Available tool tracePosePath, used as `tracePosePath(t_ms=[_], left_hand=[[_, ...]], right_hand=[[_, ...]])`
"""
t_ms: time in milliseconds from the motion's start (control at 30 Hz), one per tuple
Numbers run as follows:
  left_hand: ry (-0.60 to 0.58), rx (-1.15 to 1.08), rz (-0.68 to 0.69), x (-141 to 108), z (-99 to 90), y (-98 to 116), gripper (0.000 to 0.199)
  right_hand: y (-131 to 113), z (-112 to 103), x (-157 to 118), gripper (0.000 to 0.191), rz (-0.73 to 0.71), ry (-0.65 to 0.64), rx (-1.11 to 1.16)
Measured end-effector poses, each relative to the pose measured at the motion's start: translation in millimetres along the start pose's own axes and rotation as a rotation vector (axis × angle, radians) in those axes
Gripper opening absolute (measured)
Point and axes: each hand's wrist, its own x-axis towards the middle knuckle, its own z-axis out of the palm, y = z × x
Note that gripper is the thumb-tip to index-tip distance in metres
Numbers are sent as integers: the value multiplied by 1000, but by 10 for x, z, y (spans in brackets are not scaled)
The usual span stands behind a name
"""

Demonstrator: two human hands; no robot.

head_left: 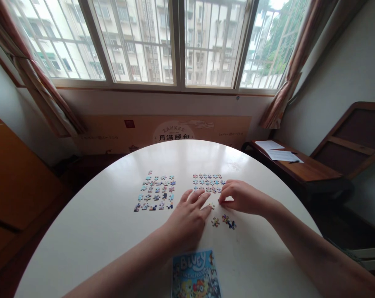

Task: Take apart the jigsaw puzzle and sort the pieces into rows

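My left hand [192, 211] lies low over the white table with its fingers spread, holding nothing. Its fingertips reach toward a jigsaw piece [211, 205] on the tabletop. Just to the right, my right hand [241, 196] is pinched at the table surface; a small edge of a jigsaw piece [219, 201] shows at its fingertips, mostly hidden. Rows of jigsaw pieces [207, 182] lie beyond both hands. A loose piece [215, 222] and a small cluster of pieces [228, 222] sit nearer to me, below the right hand.
Another grid of jigsaw pieces [156, 190] is laid out left of my left hand. A blue Bluey booklet or box [196, 273] lies at the near side of the round white table [91, 231]. Papers [282, 155] rest on a wooden side table [320, 167] at right.
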Motion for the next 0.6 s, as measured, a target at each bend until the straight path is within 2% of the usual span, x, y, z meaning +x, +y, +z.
tracePosePath(t_ms=[100,267,600], left_hand=[[19,4,-89,35,92,5,36],[15,29,-105,75,188,-22,47],[-59,-31,-140,84,190,25,53]], right_hand=[[43,-2,-6,15,-26,2,38],[70,21,10,15,-18,35,34],[65,78,53,16,17,79,-8]])
